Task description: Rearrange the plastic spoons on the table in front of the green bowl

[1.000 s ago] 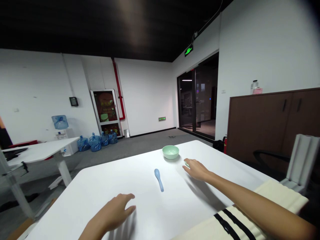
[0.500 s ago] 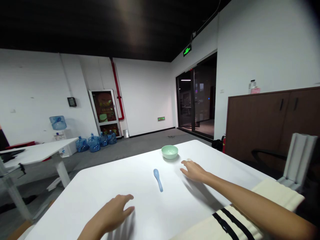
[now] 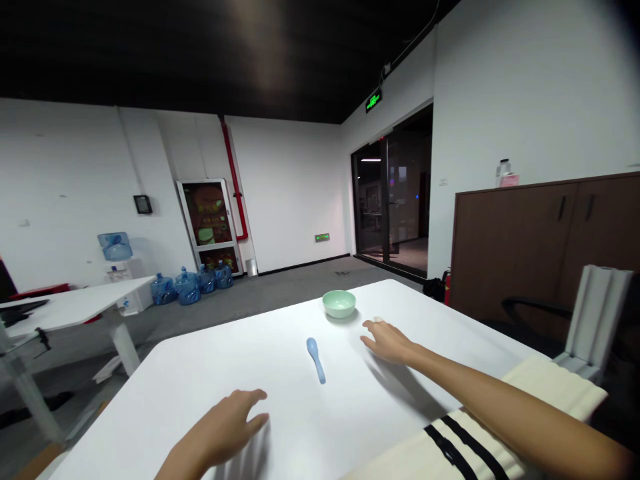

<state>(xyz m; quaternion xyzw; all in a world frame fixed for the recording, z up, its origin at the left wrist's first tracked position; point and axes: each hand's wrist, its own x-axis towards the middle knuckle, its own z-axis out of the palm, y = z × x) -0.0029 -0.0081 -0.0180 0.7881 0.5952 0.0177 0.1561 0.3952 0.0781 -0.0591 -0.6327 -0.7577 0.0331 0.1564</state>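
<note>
A light green bowl (image 3: 339,305) stands upright near the far edge of the white table (image 3: 200,373). In front of it lies a light blue spoon (image 3: 315,359), its bowl end pointing away from me. My right hand (image 3: 386,341) is just right of the green bowl, apart from it, with thumb and fingers spread and nothing held. A small off-white thing (image 3: 377,319) shows behind its knuckles, mostly hidden; I cannot make out what it is. My left hand (image 3: 233,423) hovers left of and nearer than the spoon, empty, thumb and fingers apart.
A cream cloth with black stripes (image 3: 400,453) lies under my right forearm. To the right stand a grey metal profile post (image 3: 593,317) and a brown cabinet (image 3: 510,247). On the left are another white table (image 3: 95,303) and several blue water bottles (image 3: 187,287) on the floor.
</note>
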